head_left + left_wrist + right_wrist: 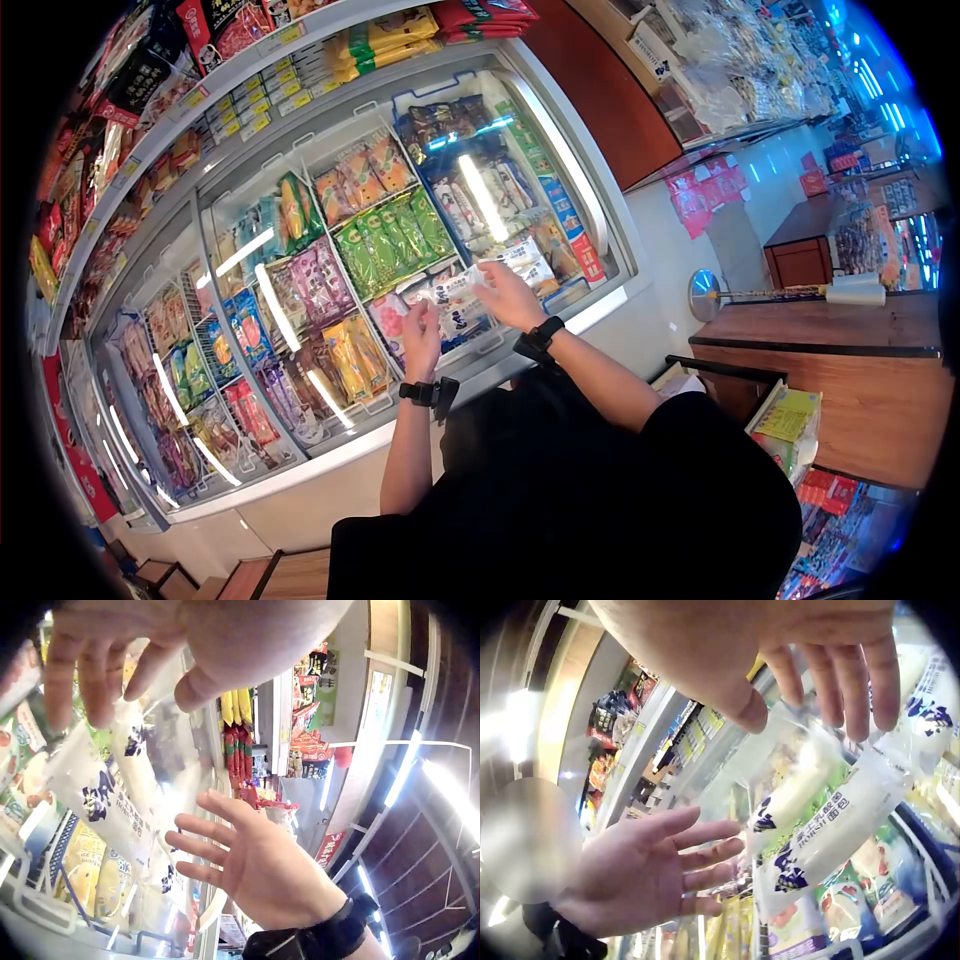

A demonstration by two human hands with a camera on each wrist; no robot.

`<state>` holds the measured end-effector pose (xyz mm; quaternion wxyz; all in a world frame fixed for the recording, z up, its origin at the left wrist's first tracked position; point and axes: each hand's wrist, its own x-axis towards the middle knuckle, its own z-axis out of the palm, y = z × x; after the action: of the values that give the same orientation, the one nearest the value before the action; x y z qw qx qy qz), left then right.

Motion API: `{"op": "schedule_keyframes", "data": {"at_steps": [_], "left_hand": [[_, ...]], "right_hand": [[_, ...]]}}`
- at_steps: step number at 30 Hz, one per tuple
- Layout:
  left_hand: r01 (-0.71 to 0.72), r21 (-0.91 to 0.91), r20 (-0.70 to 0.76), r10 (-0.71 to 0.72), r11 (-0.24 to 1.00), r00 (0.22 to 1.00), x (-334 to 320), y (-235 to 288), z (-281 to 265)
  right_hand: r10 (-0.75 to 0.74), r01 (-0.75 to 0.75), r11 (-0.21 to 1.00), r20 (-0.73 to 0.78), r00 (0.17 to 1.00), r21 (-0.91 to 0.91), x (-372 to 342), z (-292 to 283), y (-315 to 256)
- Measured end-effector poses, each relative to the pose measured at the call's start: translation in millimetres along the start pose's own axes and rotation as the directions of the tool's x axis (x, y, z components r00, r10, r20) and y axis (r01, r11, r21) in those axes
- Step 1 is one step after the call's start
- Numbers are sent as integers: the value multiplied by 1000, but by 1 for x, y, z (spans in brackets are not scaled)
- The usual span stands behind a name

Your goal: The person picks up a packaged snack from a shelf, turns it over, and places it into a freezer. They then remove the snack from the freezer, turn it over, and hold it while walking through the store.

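Observation:
My left hand (421,335) and right hand (510,300) are held apart above the near side of a chest freezer, fingers mostly straight. Between them lies a white bread packet (840,821) in clear plastic with dark blue print. In the left wrist view, the left hand's fingers (94,682) hang over the upper end of this packet, and the right palm faces it from the other side. The right wrist view has the right hand's fingers (840,690) right at the packet's upper end. More white packets (926,712) like it are close by.
The freezer's wire baskets hold green packs (395,240), orange packs (362,175) and yellow packs (355,360). Sliding glass with bright reflections covers parts. A shelf of bagged goods (385,40) runs along the back. To the right stands a wooden counter (830,390) beside an open drawer.

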<state>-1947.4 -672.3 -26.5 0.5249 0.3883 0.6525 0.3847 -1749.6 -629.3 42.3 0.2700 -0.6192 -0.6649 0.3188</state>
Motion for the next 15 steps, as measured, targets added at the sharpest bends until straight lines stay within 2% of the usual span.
{"op": "schedule_keyframes", "data": {"at_steps": [1,3,4,7,8,11,15], "left_hand": [[3,-2,4,-3,1000,1000,1,-2,1],[11,6,12,-11,1000,1000,2,-8,-3],[-30,87,-26,32,996,999,-6,5,-5],[-118,343,117,83,932,990,-28,44,-12],[-268,367,187,211,891,959,-35,46,-7],[-567,453,389,419,688,820,-48,47,12],[-529,480,359,393,700,846,-60,47,32]], "right_hand": [[-45,43,997,-27,999,-71,0,2,1],[-30,25,994,-44,999,-103,-8,-3,-3],[-18,12,995,-60,998,-103,-12,-6,-9],[59,-59,998,-74,996,0,-27,-17,-17],[90,-86,995,-65,994,51,-35,-21,-17],[202,-205,957,33,979,207,-55,-38,-15],[127,-105,973,-101,987,203,-87,-67,16]]}}
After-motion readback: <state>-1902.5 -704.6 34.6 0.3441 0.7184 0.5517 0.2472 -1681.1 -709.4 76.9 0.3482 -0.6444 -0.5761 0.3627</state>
